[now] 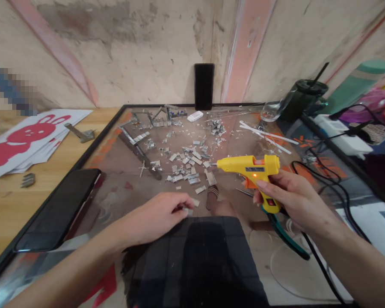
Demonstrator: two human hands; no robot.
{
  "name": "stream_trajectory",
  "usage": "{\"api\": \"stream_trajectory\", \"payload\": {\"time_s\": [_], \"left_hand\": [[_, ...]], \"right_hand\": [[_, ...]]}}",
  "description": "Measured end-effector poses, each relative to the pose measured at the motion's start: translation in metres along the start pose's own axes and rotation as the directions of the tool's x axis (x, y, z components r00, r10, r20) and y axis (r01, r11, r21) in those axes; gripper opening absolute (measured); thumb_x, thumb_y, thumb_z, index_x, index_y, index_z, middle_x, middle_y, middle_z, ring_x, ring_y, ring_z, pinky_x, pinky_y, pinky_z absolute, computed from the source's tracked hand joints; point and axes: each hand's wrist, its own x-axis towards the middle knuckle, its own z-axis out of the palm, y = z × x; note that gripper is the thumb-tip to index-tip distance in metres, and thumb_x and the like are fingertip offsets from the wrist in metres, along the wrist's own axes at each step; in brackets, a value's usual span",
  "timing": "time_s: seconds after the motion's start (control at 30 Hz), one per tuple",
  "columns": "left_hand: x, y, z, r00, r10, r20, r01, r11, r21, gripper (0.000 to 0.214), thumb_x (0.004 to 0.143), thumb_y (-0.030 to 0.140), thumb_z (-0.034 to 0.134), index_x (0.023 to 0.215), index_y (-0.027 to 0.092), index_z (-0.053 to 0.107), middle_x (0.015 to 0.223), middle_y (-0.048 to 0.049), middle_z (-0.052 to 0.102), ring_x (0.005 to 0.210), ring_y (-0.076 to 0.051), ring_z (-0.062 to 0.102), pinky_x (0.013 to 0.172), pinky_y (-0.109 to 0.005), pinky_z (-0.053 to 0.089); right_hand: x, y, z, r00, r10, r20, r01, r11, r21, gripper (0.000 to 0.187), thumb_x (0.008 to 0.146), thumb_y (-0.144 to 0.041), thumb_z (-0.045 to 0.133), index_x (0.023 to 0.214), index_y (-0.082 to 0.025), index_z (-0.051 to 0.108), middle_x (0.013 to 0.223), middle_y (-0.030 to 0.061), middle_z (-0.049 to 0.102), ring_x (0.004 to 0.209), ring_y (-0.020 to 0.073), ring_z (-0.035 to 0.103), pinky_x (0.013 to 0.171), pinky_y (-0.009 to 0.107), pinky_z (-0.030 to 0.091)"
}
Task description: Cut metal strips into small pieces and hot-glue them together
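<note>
Right grip (291, 199) closed round the hot glue gun (247, 164), centre-right, indicator lit. Left grip (157, 214) pinches a small metal piece (189, 211), lower centre. Risk: nozzle swings near my fingertips, likely burn.

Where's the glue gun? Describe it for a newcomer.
Start at the glass table framed in black. Right of the scattered metal bits at its centre, the right hand holds the glue gun. It is the only bright yellow thing there, nozzle pointing left.
</note>
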Motion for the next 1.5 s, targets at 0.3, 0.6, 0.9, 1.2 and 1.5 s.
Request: {"api": "stream_trajectory", "payload": {"time_s": [0.3,0.6,0.9,1.2,1.5], "left_hand": [[0.018,-0.001,-0.007,0.995,0.016,-0.099,-0.018,1.0,-0.02,0.026,0.08,0.024,0.046,0.103,0.021,0.054,0.084,-0.0003,0.063,0.075,-0.015,0.058,0.068,-0.029,0.046],[0.0,-0.002,-0.015,0.99,0.033,-0.137,-0.006,0.981,0.196,0.014,0.077,0.024,0.049,0.084,0.023,0.062,0.082,0.0013,0.058,0.068,-0.013,0.055,0.064,-0.025,0.041],[-0.008,-0.003,0.004,0.933,-0.082,-0.35,0.172,0.956,0.236,0.032,0.074,0.048,0.055,0.095,0.024,0.054,0.082,0.0007,0.058,0.067,-0.017,0.057,0.063,-0.029,0.042],[-0.019,-0.016,0.009,0.92,-0.055,-0.388,0.102,0.99,0.101,0.026,0.082,0.027,0.049,0.106,0.027,0.057,0.081,0.0031,0.062,0.064,-0.012,0.056,0.065,-0.025,0.045],[-0.03,-0.032,0.006,0.907,0.062,-0.416,0.061,0.959,0.276,0.029,0.082,0.035,0.05,0.107,0.024,0.059,0.104,-0.0041,0.055,0.092,-0.019,0.056,0.083,-0.032,0.045]], "right_hand": [[-0.003,0.002,-0.001,0.999,-0.009,0.033,0.009,1.0,0.01,0.03,0.077,-0.043,0.059,0.087,-0.015,0.061,0.064,0.0027,0.064,0.053,0.0104,0.055,0.046,0.021,0.04],[-0.007,0.004,0.009,0.976,-0.028,0.216,0.011,0.997,0.08,0.024,0.08,-0.038,0.059,0.089,-0.016,0.061,0.066,0.0003,0.061,0.055,0.0087,0.055,0.05,0.019,0.044],[-0.009,0.002,0.009,0.968,-0.032,0.249,0.026,0.999,0.026,0.023,0.082,-0.036,0.058,0.091,-0.016,0.06,0.062,-0.0006,0.062,0.055,0.0095,0.056,0.05,0.019,0.044],[-0.007,0.008,0.009,0.978,-0.017,0.21,0.007,0.999,0.049,0.022,0.08,-0.038,0.06,0.086,-0.017,0.061,0.062,-0.0007,0.061,0.052,0.0093,0.054,0.046,0.019,0.04],[-0.009,0.001,0.013,0.966,0.052,0.253,-0.049,0.999,-0.017,0.023,0.082,-0.038,0.057,0.09,-0.016,0.06,0.072,0.0028,0.063,0.058,0.0116,0.054,0.052,0.023,0.042]]}}
